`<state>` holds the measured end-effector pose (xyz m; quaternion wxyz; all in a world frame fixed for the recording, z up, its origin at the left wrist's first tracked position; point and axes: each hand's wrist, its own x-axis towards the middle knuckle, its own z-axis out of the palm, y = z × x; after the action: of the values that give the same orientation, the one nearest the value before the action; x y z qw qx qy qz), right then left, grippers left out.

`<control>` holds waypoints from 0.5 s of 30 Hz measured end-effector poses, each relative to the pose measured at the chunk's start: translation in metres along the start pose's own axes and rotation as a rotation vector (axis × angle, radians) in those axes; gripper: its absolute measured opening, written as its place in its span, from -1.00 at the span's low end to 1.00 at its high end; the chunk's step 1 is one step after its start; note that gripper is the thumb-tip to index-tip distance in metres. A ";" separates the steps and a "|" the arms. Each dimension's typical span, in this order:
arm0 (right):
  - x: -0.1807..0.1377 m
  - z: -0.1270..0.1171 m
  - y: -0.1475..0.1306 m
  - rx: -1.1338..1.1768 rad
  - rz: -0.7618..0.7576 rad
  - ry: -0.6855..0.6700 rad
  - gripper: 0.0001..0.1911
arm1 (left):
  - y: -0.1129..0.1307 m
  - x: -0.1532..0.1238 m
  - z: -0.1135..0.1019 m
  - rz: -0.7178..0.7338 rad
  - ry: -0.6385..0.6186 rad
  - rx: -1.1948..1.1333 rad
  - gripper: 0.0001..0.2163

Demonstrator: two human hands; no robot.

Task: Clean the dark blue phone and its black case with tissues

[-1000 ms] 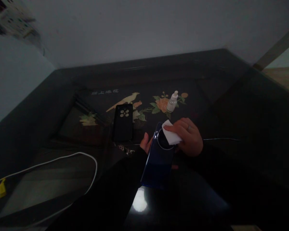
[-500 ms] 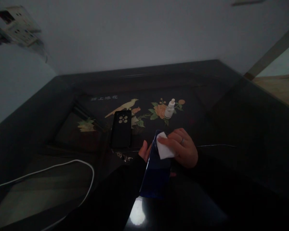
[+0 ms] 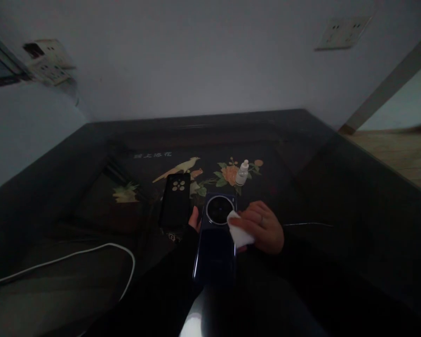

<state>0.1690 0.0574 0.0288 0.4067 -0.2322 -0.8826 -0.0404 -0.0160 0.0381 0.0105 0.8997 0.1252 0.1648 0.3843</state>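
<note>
A dark blue phone (image 3: 215, 255) with a big round camera ring is tilted above the table, its back facing me. My left hand (image 3: 194, 219) grips it from beneath; the thumb shows at its left edge and most of the fingers are hidden behind. In my right hand (image 3: 264, 228), which wears a ring, a folded white wipe (image 3: 240, 235) is pinched and touches the phone's right edge beside the camera ring. Left of the phone lies a black phone case (image 3: 175, 206) with round camera holes. A small white-capped dropper bottle (image 3: 242, 174) stands beyond my right hand.
The dark glossy table (image 3: 291, 154) carries a bird and flower pattern. A white cable (image 3: 91, 249) curves across the left side. A charm strap (image 3: 173, 237) lies below the case. Wall sockets (image 3: 344, 32) are at the back right, others at the left.
The phone has turned so its back faces me more squarely, and the camera ring is now uncovered. The wipe has moved from over the camera to the phone's right edge. My view has tilted up.
</note>
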 end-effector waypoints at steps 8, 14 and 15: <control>-0.010 -0.014 -0.004 0.267 0.845 0.111 -0.80 | 0.000 -0.006 -0.002 -0.027 -0.309 -0.084 -0.36; -0.007 -0.009 -0.011 0.524 1.064 0.100 -0.75 | -0.007 -0.012 0.017 0.082 -0.106 0.005 -0.41; -0.007 -0.009 -0.009 0.566 1.080 0.101 -0.74 | -0.007 -0.013 0.020 0.086 -0.081 0.002 -0.39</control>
<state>0.1753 0.0441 0.0307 0.4569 -0.5276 -0.5965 0.3964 -0.0122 0.0223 0.0287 0.8881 0.1487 0.1233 0.4171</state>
